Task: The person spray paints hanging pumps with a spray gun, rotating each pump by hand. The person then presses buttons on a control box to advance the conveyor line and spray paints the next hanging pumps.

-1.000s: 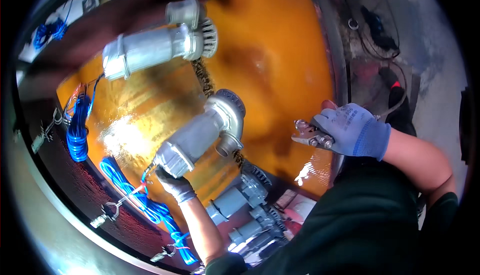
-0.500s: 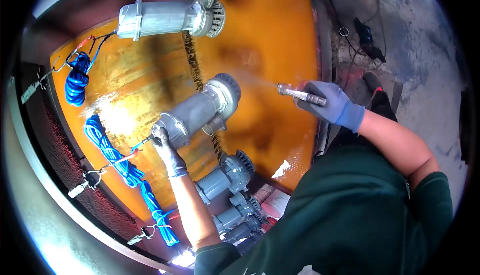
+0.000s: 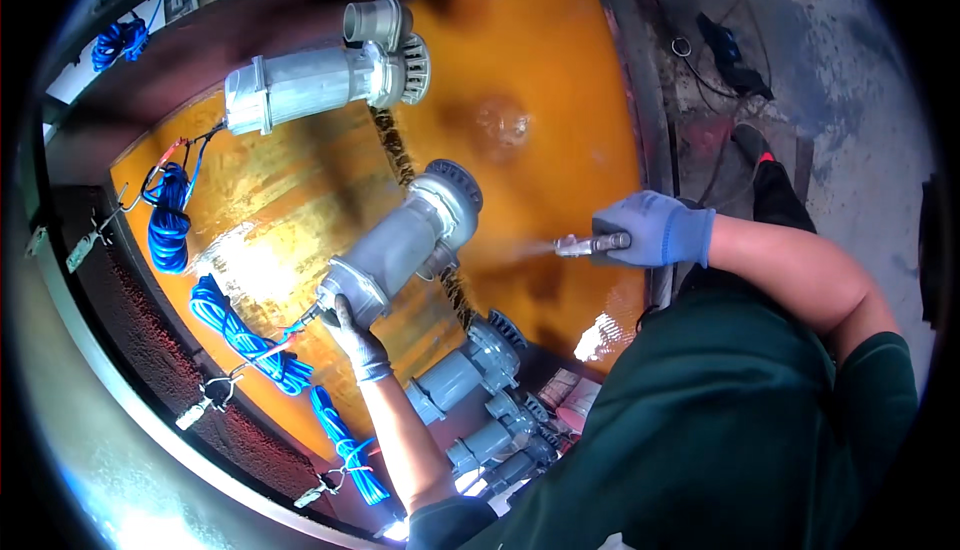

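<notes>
A silver-grey submersible pump with a round slotted end hangs tilted in the middle of the head view. My gloved left hand is closed on its lower-left end, beside the cable entry. To the right, my gloved right hand grips a small metal spray gun. The gun's nozzle points left at the pump, a short gap away, and a faint mist leaves it. A bundled blue cable hangs by the pump's cable end from a clip and wire hook.
Another silver pump hangs farther off with its blue cable coil. Several blue-grey pumps hang nearer me. Behind them is a wet orange booth panel. A dark frame edge borders the concrete floor, where a hose lies.
My right hand and the spray gun have moved lower, from near the pump's round end to beside its outlet side. The view has shifted slightly. My left hand still holds the pump.
</notes>
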The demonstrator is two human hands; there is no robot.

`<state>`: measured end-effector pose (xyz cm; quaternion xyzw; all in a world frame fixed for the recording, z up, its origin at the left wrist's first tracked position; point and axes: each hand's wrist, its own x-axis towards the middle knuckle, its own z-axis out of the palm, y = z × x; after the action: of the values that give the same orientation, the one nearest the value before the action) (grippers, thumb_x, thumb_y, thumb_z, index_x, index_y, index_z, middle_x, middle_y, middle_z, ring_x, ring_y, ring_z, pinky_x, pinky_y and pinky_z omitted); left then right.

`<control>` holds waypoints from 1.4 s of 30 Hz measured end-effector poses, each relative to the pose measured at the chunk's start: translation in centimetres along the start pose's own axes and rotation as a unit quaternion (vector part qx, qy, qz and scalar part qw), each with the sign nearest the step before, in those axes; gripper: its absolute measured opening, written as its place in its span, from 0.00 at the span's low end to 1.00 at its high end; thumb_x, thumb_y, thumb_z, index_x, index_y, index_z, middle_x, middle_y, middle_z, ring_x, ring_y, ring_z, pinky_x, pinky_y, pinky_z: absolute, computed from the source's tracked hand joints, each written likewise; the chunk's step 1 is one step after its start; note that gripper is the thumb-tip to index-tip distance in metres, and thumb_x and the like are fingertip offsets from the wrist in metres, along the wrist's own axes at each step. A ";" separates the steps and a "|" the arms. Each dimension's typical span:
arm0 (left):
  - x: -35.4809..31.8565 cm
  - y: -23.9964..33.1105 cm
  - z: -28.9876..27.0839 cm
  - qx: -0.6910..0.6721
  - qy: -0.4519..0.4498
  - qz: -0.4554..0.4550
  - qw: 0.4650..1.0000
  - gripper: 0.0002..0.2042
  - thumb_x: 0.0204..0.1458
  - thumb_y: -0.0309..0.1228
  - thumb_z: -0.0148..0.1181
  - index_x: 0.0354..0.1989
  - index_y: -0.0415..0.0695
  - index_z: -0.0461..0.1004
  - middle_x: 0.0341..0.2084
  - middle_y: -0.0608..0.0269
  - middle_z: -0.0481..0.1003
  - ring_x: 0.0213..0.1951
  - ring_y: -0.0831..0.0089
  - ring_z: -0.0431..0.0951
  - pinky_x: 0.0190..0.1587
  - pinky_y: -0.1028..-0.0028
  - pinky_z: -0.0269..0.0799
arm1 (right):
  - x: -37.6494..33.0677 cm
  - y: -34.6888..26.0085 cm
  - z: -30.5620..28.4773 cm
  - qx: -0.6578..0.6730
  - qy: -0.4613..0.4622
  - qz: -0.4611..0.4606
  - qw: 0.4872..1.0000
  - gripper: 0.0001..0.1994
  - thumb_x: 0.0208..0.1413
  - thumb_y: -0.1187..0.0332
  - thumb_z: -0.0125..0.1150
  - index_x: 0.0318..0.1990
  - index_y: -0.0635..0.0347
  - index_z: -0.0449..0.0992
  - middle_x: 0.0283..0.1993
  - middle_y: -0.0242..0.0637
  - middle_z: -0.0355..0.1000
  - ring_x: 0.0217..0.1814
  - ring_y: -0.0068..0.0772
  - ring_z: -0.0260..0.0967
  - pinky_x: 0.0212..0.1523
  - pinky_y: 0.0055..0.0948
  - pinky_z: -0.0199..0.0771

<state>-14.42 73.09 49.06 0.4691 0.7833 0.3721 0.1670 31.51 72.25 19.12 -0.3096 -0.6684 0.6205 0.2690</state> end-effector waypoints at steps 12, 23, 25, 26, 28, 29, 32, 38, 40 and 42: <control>-0.6 -1.1 -2.7 -0.012 -0.085 0.030 0.996 0.52 0.59 0.37 0.72 0.85 0.44 0.42 0.78 0.52 0.56 0.76 0.57 0.59 0.76 0.56 0.57 | 1.9 -6.4 -6.4 -0.113 -0.081 -0.033 0.990 0.15 0.62 0.53 0.71 0.40 0.56 0.79 0.35 0.49 0.79 0.41 0.58 0.80 0.43 0.53 0.78; 0.8 -1.4 0.6 -0.031 0.114 0.016 0.993 0.21 0.72 0.41 0.59 0.64 0.37 0.75 0.51 0.62 0.77 0.50 0.71 0.73 0.59 0.67 0.71 | 3.4 -14.5 -4.6 -0.171 -0.023 -0.063 0.983 0.17 0.62 0.53 0.71 0.39 0.58 0.76 0.34 0.50 0.78 0.41 0.58 0.79 0.42 0.53 0.77; 1.5 -4.3 -0.4 -0.019 0.156 0.064 0.986 0.21 0.72 0.37 0.59 0.64 0.34 0.75 0.54 0.54 0.80 0.54 0.66 0.77 0.61 0.66 0.72 | 4.0 -15.7 -4.1 -0.194 -0.055 -0.067 0.977 0.17 0.62 0.53 0.71 0.38 0.58 0.75 0.34 0.50 0.78 0.40 0.58 0.79 0.41 0.54 0.77; 1.6 -4.7 0.3 -0.018 0.196 0.094 0.976 0.21 0.71 0.36 0.59 0.64 0.32 0.74 0.56 0.51 0.81 0.55 0.64 0.79 0.62 0.65 0.73 | 4.4 -16.1 -4.0 -0.181 -0.017 -0.050 0.982 0.17 0.61 0.53 0.71 0.38 0.58 0.75 0.34 0.49 0.78 0.40 0.59 0.79 0.41 0.54 0.77; 0.6 -4.3 0.9 0.064 0.232 0.112 0.964 0.23 0.69 0.35 0.60 0.63 0.28 0.74 0.57 0.43 0.81 0.58 0.56 0.82 0.64 0.62 0.74 | 5.3 -16.8 -3.9 -0.152 0.061 -0.018 0.986 0.17 0.61 0.53 0.72 0.38 0.58 0.75 0.34 0.49 0.78 0.39 0.60 0.78 0.41 0.54 0.76; 0.3 -4.5 1.3 0.060 0.243 0.128 0.960 0.23 0.69 0.35 0.60 0.63 0.28 0.74 0.57 0.42 0.81 0.59 0.55 0.82 0.64 0.63 0.74 | 5.7 -16.8 -4.0 -0.186 0.024 -0.028 0.982 0.17 0.61 0.53 0.71 0.40 0.57 0.76 0.35 0.50 0.79 0.40 0.60 0.79 0.41 0.53 0.77; 0.2 -6.0 1.2 -0.004 0.246 0.172 0.954 0.21 0.67 0.32 0.60 0.62 0.27 0.74 0.58 0.42 0.81 0.60 0.56 0.82 0.65 0.63 0.74 | 5.6 -17.8 -3.5 -0.264 -0.109 -0.066 0.956 0.16 0.62 0.54 0.71 0.42 0.57 0.78 0.35 0.51 0.79 0.40 0.59 0.79 0.41 0.52 0.77; 1.6 -9.1 -1.7 0.207 0.302 0.243 0.898 0.26 0.63 0.39 0.63 0.66 0.38 0.73 0.59 0.40 0.75 0.62 0.42 0.71 0.67 0.50 0.66 | 8.0 -20.1 -3.9 -0.236 0.006 -0.041 0.971 0.18 0.63 0.52 0.70 0.43 0.58 0.78 0.34 0.51 0.79 0.40 0.59 0.79 0.41 0.52 0.76; 1.7 -7.7 -1.6 0.237 0.296 0.225 0.898 0.27 0.64 0.41 0.61 0.67 0.37 0.70 0.63 0.41 0.71 0.66 0.40 0.66 0.69 0.47 0.63 | 8.3 -21.1 -3.8 -0.263 -0.093 -0.025 0.960 0.17 0.63 0.53 0.70 0.42 0.58 0.78 0.33 0.51 0.78 0.40 0.60 0.79 0.40 0.53 0.76; 2.8 -9.5 -0.7 0.229 0.339 0.184 0.893 0.29 0.65 0.42 0.60 0.69 0.36 0.68 0.64 0.39 0.70 0.67 0.41 0.64 0.70 0.47 0.62 | 8.4 -21.3 -3.7 -0.308 -0.100 -0.065 0.944 0.17 0.63 0.53 0.70 0.41 0.58 0.78 0.34 0.51 0.78 0.40 0.60 0.79 0.41 0.53 0.76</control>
<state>-22.11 72.49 42.73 0.4757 0.7552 0.3430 -0.2928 27.02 80.15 40.44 -0.2695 -0.8691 0.3932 0.1319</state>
